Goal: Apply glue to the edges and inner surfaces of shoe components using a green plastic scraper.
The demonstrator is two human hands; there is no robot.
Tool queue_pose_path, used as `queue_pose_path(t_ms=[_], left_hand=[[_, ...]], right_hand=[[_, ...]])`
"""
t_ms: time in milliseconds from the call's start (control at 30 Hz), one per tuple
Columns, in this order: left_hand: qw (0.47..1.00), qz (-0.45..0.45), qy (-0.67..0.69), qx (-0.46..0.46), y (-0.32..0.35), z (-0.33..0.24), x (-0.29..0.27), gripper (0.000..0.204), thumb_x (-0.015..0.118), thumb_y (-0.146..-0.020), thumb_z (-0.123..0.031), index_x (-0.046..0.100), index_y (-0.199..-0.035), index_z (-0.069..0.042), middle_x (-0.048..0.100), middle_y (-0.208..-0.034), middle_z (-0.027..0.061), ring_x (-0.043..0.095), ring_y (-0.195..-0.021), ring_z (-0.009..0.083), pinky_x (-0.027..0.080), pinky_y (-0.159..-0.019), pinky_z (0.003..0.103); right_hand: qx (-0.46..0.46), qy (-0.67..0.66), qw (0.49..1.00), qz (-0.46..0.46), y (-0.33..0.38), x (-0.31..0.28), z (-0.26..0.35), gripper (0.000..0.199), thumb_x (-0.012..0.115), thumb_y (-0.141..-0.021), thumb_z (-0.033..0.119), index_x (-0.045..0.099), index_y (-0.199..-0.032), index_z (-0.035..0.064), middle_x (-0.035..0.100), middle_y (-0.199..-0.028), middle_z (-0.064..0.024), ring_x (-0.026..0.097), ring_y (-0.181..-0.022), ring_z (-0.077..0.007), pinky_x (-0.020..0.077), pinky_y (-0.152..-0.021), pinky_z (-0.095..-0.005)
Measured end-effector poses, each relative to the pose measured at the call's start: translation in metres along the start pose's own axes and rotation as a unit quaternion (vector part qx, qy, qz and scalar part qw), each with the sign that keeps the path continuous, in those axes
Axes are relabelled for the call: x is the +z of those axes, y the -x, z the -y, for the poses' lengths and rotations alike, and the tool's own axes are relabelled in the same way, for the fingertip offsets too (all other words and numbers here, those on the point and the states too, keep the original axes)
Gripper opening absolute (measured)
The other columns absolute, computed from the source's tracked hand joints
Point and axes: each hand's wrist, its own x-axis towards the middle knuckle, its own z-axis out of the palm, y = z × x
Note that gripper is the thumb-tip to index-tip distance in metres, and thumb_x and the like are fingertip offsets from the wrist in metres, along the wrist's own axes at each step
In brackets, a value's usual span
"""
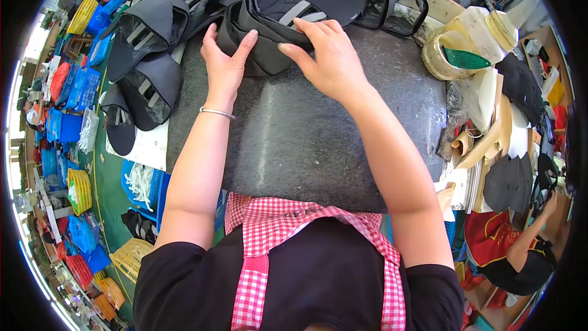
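Black curved piece (268,44) bears pale grey strips (295,12).

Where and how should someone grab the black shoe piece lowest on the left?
Probably pinch that black shoe piece by its rounded end, from the person's side, with the left hand: that flat end points toward the person, uncovered.
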Motion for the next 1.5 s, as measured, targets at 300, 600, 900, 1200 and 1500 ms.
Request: queue_pose_path(t_ms=[300,600,900,1200,1500], left_hand=[[0.975,0.031,0.173,0.139,-0.002,-0.026,-0.035,0.070,0.083,-0.071,-0.013,0.047,-0.131,-0.004,0.046,-0.124,0.0089,0.047,-0.115,0.0180,0.038,-0.102,0.032],[0.825,-0.072,-0.458,0.323,0.006,-0.047,-0.062,0.071,0.073,-0.077,-0.047,0.049,-0.135,-0.013,0.030,-0.148,0.0196,0.023,-0.138,0.0409,0.023,-0.111,0.050],[0.936,0.065,-0.043,0.343,0.033,-0.079,0.021,0.078,0.076,-0.074,-0.020,0.035,-0.139,-0.001,0.043,-0.127,0.0160,0.042,-0.123,0.0266,0.033,-0.106,0.037],[0.863,-0.120,-0.353,0.340,-0.023,-0.064,-0.006,0.083,0.071,-0.082,-0.038,0.029,-0.144,-0.001,0.035,-0.144,0.0265,0.038,-0.131,0.0364,0.028,-0.109,0.045],[0.956,0.164,0.145,0.197,0.043,-0.064,0.051,0.043,0.062,-0.091,-0.015,0.042,-0.125,0.004,0.055,-0.117,0.0127,0.054,-0.107,0.0195,0.042,-0.095,0.031]], right_hand=[[0.100,-0.040,0.994,-0.004,-0.005,0.000,0.026,0.029,0.072,-0.079,0.033,0.068,-0.076,0.0048,0.060,-0.067,-0.0081,0.057,-0.074,-0.0268,0.0370,-0.073,-0.0388],[0.250,-0.122,0.955,-0.107,0.035,0.000,0.019,0.023,0.070,-0.085,0.026,0.066,-0.081,0.0038,0.061,-0.071,-0.0079,0.057,-0.071,-0.0246,0.0376,-0.068,-0.0369],[0.245,-0.188,0.940,-0.148,0.054,0.000,0.037,0.026,0.066,-0.091,0.019,0.064,-0.101,-0.0053,0.059,-0.084,-0.0115,0.057,-0.076,-0.0189,0.0447,-0.070,-0.0295],[0.267,-0.221,0.917,-0.195,0.049,-0.048,0.039,0.022,0.059,-0.097,0.021,0.064,-0.093,-0.0001,0.044,-0.067,0.0084,0.038,-0.067,-0.0034,0.0330,-0.056,-0.0222],[0.314,-0.265,0.911,-0.036,0.065,-0.027,0.036,0.024,0.054,-0.098,0.020,0.062,-0.096,-0.0021,0.058,-0.074,-0.0056,0.048,-0.071,-0.0085,0.0428,-0.065,-0.0295]])
